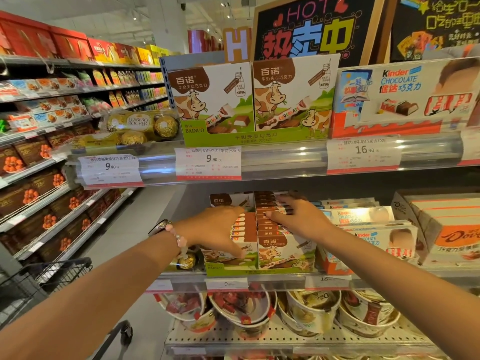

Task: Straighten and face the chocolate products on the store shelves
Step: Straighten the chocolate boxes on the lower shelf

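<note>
Two rows of Bainuo milk chocolate packs (284, 249), brown and white with a cartoon cow, stand in a green display tray (228, 271) on the middle shelf. My left hand (220, 229) lies over the left row, its fingers reaching down the front of the first pack. My right hand (296, 214) rests flat on the tops of the right row, fingers spread and straight. Two larger Bainuo boxes (249, 97) stand face-forward on the shelf above.
Kinder chocolate boxes (374, 237) sit right of the Bainuo tray, Dove boxes (449, 229) further right. Ferrero Rocher packs (140, 124) stand upper left. Tubs of sweets (311, 310) fill the lower shelf. A shopping basket (52, 276) stands in the aisle at left.
</note>
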### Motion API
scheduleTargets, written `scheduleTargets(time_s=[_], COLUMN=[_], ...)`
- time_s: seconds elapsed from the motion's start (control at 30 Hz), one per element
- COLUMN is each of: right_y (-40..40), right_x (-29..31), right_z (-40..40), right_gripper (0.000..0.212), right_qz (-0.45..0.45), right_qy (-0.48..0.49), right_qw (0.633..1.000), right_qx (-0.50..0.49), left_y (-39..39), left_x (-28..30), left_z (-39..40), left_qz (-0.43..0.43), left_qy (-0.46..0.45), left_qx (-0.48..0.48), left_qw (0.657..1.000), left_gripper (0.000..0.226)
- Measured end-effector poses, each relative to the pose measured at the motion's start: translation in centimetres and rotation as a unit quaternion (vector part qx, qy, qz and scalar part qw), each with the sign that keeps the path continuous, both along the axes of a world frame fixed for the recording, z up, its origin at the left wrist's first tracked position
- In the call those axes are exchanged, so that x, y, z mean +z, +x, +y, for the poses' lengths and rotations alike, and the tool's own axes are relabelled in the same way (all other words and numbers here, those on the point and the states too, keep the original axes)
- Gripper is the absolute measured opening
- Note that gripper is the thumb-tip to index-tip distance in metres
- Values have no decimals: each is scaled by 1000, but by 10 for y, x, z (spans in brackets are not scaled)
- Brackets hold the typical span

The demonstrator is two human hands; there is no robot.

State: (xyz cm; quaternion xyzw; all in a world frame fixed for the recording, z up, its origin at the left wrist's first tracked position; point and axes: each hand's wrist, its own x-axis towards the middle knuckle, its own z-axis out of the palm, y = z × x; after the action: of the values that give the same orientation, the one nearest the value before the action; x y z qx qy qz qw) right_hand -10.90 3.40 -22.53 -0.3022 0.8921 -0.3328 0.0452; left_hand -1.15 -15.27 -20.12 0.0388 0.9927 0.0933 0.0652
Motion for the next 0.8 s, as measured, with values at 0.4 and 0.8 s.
scheduleTargets(time_s=[0.4, 0.8], right_y=[-4, 5], right_x=[-2, 3], right_z=[-5, -2], right_gripper=[62, 58], right_qz=[43, 74], right_qy=[83, 106], right_qw=[996, 991], right_qx=[-15, -32], left_y=[-19, -18], left_x=[3, 6], left_z=[7, 4], left_qz=[-36, -46], left_qy=[-1, 73], left_qx=[-16, 18], left_qw=[999, 996], left_gripper=[75, 40])
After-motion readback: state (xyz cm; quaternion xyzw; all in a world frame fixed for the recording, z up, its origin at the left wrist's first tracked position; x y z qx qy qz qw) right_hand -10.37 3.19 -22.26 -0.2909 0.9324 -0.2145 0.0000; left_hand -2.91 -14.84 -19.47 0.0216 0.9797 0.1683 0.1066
